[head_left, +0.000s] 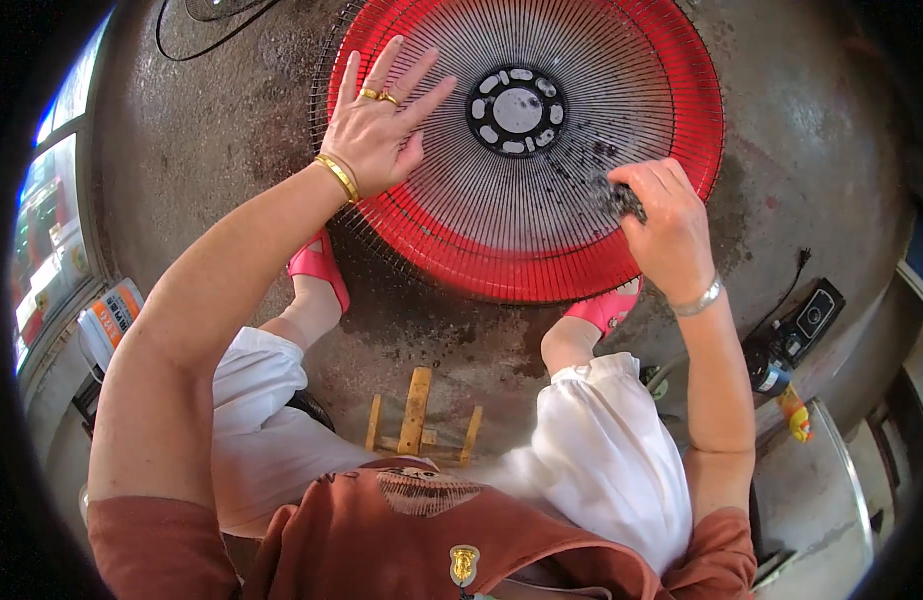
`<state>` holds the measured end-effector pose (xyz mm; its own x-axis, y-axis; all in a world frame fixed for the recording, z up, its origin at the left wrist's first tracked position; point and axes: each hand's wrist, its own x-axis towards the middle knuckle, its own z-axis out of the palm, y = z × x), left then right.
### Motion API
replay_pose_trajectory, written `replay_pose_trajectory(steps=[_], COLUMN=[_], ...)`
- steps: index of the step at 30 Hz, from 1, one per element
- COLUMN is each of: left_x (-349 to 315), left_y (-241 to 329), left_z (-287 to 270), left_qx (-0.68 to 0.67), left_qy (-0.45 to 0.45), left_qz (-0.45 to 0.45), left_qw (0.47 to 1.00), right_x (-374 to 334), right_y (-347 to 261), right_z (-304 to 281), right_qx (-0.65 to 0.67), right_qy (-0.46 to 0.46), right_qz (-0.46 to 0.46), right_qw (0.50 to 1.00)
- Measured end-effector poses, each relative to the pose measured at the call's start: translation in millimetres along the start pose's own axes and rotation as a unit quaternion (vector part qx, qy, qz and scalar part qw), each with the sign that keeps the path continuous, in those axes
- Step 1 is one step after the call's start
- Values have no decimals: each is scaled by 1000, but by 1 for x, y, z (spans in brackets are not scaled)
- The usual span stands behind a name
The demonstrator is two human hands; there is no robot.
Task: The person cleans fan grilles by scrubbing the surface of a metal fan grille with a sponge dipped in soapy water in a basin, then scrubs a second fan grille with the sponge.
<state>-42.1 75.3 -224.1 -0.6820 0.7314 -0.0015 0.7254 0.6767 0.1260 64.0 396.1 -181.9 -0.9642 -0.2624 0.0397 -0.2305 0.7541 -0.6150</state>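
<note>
A round black wire fan guard (pixel 541 205) lies over a wide red basin (pixel 481 262) on the floor in front of me. Its hub is a dark ring with a pale centre (pixel 517 110). Over the left part of the guard, my left hand (pixel 381 130) has its fingers spread and holds nothing; whether it touches the wires I cannot tell. At the lower right of the guard, my right hand (pixel 671 225) pinches a dark, fuzzy scouring pad (pixel 623 200) against or just above the wires. Dark wet specks (pixel 586 160) show between the pad and the hub.
My pink shoes (pixel 319 270) flank the basin's near side. Between my legs stands a small wooden frame (pixel 415 410). At right are a black box-shaped device (pixel 813 312), a cord with a plug (pixel 803 258) and a bottle (pixel 771 378). A thin black cable (pixel 196 58) lies at the far left.
</note>
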Motion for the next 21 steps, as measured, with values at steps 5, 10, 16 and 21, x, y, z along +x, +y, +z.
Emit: replay_pose_trajectory(steps=[5, 10, 16, 21], left_x=[3, 5, -3, 0], left_y=[2, 3, 0, 2], left_z=[1, 4, 2, 1], left_qx=[4, 13, 5, 10], left_qy=[-1, -11, -9, 4], left_qz=[0, 6, 1, 7], left_qw=[1000, 1000, 1000, 1000], right_x=[33, 41, 5, 26], right_y=[7, 4, -15, -7], right_z=[41, 49, 16, 37], right_qx=[-3, 21, -103, -78], right_qy=[41, 92, -40, -3], right_qz=[-94, -103, -7, -22], right_qw=[995, 990, 994, 997])
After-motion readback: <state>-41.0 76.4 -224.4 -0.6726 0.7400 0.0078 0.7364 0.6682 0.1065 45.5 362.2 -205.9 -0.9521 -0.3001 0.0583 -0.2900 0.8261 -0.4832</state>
